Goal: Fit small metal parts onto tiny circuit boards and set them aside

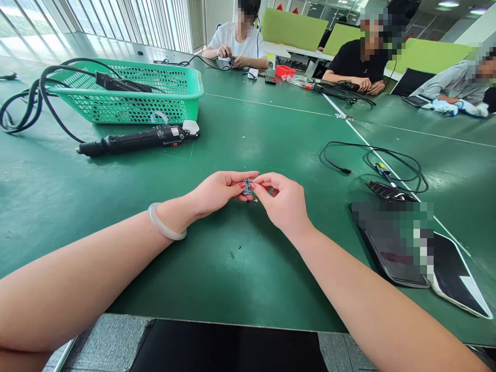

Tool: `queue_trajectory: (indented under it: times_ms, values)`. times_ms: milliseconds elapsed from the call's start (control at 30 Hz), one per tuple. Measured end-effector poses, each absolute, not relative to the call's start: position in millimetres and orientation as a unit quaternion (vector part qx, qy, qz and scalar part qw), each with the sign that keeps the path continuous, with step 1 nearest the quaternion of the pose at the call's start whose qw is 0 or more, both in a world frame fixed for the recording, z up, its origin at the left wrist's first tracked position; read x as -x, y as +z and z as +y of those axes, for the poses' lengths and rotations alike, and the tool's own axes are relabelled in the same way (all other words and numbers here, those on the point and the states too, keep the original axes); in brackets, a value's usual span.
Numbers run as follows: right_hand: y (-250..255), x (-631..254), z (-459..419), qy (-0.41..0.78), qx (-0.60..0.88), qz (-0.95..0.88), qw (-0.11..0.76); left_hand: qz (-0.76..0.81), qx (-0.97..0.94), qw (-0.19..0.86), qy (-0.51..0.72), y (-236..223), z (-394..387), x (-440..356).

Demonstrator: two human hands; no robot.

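Note:
Above the green table, a small dark grey part with cut-outs is held between my two hands; its exact kind is too small to tell. My left hand, with a pale bangle on its wrist, is closed on the part from the left. From the right, the thumb and forefinger of my right hand pinch at its edge. A tiny light-coloured tip pokes out just below the fingers. My fingers hide much of the part.
A black electric screwdriver lies before a green plastic basket with cables at the left. To the right are a coiled cable, a black phone-like device and another flat device. Several people sit across the table.

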State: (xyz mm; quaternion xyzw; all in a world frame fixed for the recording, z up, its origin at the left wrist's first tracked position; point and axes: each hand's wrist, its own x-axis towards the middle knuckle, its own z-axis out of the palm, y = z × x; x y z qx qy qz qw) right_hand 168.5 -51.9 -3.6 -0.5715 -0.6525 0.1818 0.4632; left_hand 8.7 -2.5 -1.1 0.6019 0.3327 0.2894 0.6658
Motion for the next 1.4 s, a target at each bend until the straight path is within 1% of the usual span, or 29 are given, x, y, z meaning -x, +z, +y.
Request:
queue_trajectory:
  times_ms: [167,333,433,533,633,700,833,933,1100,1400]
  values:
    - [-3.0,-168.9,-51.7,0.191,0.57,-0.654,0.459,0.335,-0.629,0.645,0.277,5.5,-5.8,-9.6]
    - [-7.1,-172.1,-46.6,0.237,0.585,-0.623,0.462,0.374,-0.687,0.561,0.271,10.1,-9.0,-10.1]
    - [-9.3,-174.0,-42.6,0.282,0.591,-0.597,0.463,0.378,-0.704,0.53,0.282,11.2,-9.8,-9.3]
    - [-9.7,-175.6,-40.3,0.323,0.587,-0.58,0.463,0.362,-0.707,0.533,0.292,12.4,-8.9,-8.1]
    - [-10.6,-179.5,-38.4,0.331,0.584,-0.578,0.465,0.36,-0.689,0.551,0.304,13.6,-5.5,-6.8]
    - [-12.4,-183.8,-36.8,0.314,0.593,-0.594,0.444,0.378,-0.665,0.558,0.322,13.6,-2.2,-5.6]
    - [-17.9,-190.2,-33.9,0.216,0.608,-0.681,0.346,0.414,-0.604,0.582,0.354,9.0,4.5,-2.8]
    - [-20.8,-188.1,-33.2,0.177,0.591,-0.728,0.301,0.408,-0.579,0.612,0.351,2.7,7.4,-2.2]
    - [-21.5,-177.8,-30.7,0.128,0.552,-0.779,0.27,0.401,-0.57,0.63,0.344,-4.3,9.5,-3.1]
    - [-24.2,-175.8,-25.5,0.052,0.524,-0.813,0.248,0.413,-0.554,0.638,0.34,-2.0,8.8,-3.6]
